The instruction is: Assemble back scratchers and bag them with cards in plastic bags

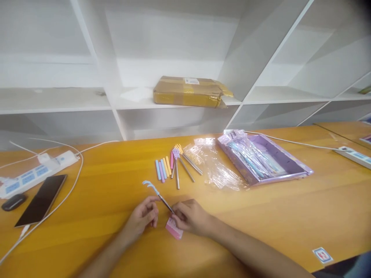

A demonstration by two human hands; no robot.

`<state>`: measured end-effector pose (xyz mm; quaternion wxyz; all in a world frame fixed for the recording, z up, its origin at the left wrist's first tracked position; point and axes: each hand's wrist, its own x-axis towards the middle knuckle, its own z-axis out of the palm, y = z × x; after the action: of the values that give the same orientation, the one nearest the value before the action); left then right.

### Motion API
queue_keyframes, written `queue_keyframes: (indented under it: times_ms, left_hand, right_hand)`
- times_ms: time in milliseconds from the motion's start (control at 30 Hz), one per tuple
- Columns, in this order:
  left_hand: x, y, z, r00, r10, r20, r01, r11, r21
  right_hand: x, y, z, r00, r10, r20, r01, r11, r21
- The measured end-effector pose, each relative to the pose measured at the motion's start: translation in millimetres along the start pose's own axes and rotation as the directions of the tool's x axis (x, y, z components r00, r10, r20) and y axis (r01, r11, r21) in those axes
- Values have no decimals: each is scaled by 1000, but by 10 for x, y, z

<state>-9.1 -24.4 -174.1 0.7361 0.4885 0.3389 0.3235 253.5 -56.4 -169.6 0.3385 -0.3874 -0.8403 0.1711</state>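
Note:
My right hand is closed around the metal rod of a back scratcher with a light blue, hand-shaped head pointing up and left. A pink card shows just under that hand's fingertips. Close to the rod's upper part is my left hand, its fingers loosely bent and apart, with nothing visible in them; whether its index fingertip touches the rod I cannot tell. Beyond both hands lie several back scratcher rods with purple and yellow heads. Beside them is a row of coloured handle tubes in blue, purple, yellow and pink.
Crumpled clear plastic wrappers lie beside a purple tray holding wrapped back scratchers. At left are a phone, a mouse, a power strip and cables. A taped cardboard box sits on the white shelf.

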Motion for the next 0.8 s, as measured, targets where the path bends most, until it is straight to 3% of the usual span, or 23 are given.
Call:
queue_keyframes:
  times_ms: [200,333,400,500,567,667,733,800]
  left_hand:
    - [-1,-1,-18,999,-30,28,29,998,56]
    - [-38,46,2,999,-3,-49,9,992,129]
    - [-45,113,14,991,61,-118,-25,959,283]
    - [43,267,22,947,272,-173,-103,764,637]
    - [192,374,8,915,383,-128,-127,574,809]
    - [490,491,-52,906,422,21,-171,322,931]
    - [663,533,-103,892,446,72,-193,232,953]
    - [764,556,-155,873,486,40,-166,220,961]
  right_hand:
    - [36,75,-119,991,128,51,-135,975,176]
    - [40,80,-102,972,227,65,-235,906,352]
    - [63,91,-105,960,281,18,-261,864,431]
    - [112,137,-154,912,401,-81,-299,790,536]
    - [145,183,-200,855,495,-154,-329,748,576]
    - [183,248,-266,786,568,-244,-341,727,595]
    - [196,280,-305,759,582,-293,-331,732,596]
    - [196,304,-337,732,590,-341,-321,740,592]
